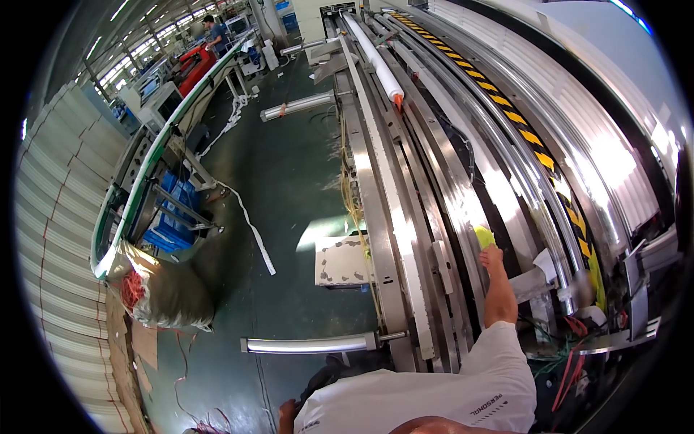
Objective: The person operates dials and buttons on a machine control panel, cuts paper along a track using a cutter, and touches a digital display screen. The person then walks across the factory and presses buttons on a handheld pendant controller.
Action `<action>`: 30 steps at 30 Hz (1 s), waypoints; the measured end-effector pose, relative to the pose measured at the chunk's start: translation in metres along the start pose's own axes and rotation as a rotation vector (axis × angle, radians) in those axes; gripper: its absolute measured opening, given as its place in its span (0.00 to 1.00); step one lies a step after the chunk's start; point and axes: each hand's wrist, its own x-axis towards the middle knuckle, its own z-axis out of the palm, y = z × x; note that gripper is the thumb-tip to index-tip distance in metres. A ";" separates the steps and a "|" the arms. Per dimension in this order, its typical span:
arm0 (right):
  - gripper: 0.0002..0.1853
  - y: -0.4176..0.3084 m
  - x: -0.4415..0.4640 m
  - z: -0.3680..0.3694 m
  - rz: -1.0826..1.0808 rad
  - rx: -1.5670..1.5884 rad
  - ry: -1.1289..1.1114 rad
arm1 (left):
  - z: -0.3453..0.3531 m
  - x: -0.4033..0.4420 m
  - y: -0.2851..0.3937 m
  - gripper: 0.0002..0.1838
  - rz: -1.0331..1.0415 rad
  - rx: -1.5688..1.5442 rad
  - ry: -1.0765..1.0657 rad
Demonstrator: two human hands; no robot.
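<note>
My right hand reaches out over the long metal machine, its fingers closed on a small yellow-green flat piece. I cannot make out what kind of thing that piece is. It is held over a shiny metal rail of the machine. Down at the bottom edge, my left hand hangs beside my body near something dark. Its fingers are too small and partly hidden to read.
Black-and-yellow striped tape runs along the machine beside long rollers. A white roll with an orange end lies farther up. Metal cylinders jut out over the green floor. At left stand a stuffed sack and a distant person.
</note>
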 end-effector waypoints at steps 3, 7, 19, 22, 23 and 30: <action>0.24 0.001 0.003 0.000 -0.002 -0.006 -0.007 | 0.002 0.000 0.000 0.23 -0.007 -0.007 0.028; 0.24 0.000 0.003 0.001 -0.006 -0.008 -0.004 | 0.003 0.002 -0.004 0.22 0.175 0.024 0.024; 0.26 0.003 0.008 0.001 -0.024 0.113 -0.064 | -0.003 -0.001 0.014 0.24 -0.072 -0.046 -0.018; 0.26 0.006 0.017 -0.002 -0.007 0.114 -0.088 | -0.002 -0.004 0.003 0.22 -0.103 -0.079 -0.095; 0.25 0.009 0.022 -0.004 -0.013 0.116 -0.118 | -0.002 -0.005 0.003 0.22 -0.106 -0.082 -0.092; 0.25 0.007 0.012 -0.005 -0.030 0.082 -0.101 | 0.004 -0.001 0.001 0.22 -0.113 -0.066 -0.106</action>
